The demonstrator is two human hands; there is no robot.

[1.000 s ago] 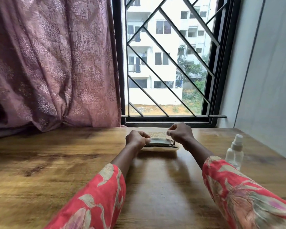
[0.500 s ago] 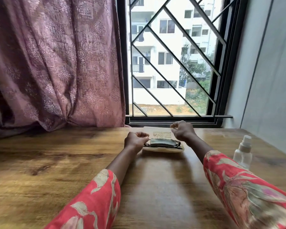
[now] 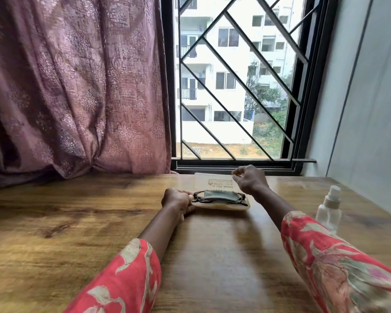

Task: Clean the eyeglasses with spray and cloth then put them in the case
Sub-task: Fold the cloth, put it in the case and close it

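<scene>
- Clearly the left hand (image 3: pixel 176 201) sits at the left end of the open case (image 3: pixel 221 205), fingers curled round that end of the tray and steadying it on the wooden table (image 3: pixel 77 222); the forearm lies low, almost along the tabletop.
- Just right of those knuckles the eyeglasses (image 3: pixel 219 198) lie folded in the tray, long axis running left to right across the person's front, with a grey-green cleaning cloth (image 3: pixel 217 195) draped over their middle so only the dark rims show at each end.
- Behind them the clear lid (image 3: pixel 212 182) stands raised toward the window, printed lettering facing the room.
- Next over, the right hand (image 3: pixel 250 179) hangs above the right rear corner of the lid, wrist bent, thumb and forefinger drawn together near the lid's top edge; whether they actually pinch it or only hover I cannot tell.
- To my eye the left hand is the nearer one to the glasses, practically touching the left rim, so lifting cloth or frame out would fall to it while the right keeps the lid back.
- Farthest right, well apart from the case, a small clear spray bottle (image 3: pixel 328 211) stands upright and untouched beside the right sleeve (image 3: pixel 336 263).
</scene>
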